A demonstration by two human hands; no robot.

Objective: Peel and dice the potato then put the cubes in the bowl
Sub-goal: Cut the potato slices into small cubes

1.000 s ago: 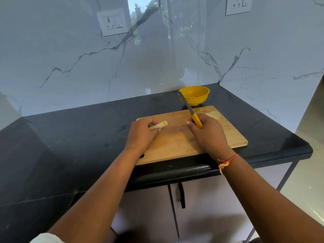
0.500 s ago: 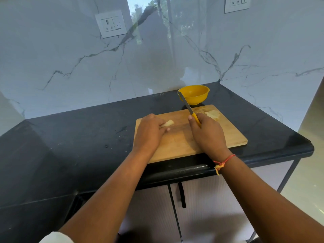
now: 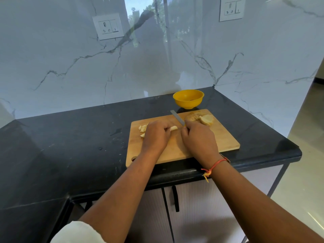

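While the left hand (image 3: 156,135) pinches the pale peeled potato strip (image 3: 174,128) flat on the rectangular wooden cutting board (image 3: 225,137), long axis pointing right at the right hand (image 3: 199,138), that hand grips the steel-bladed knife (image 3: 177,117) just beside the strip's free end, round yellow bowl (image 3: 188,99) beyond.

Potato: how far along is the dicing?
Done: peeling, with peels piled at the board's far corner, and a few cubes cut, lying beside the left hand. In hand: the left hand holds a strip on the board and the right hand grips the knife. Left: pale pieces by the peels are uncut, and no cubes show in the bowl.
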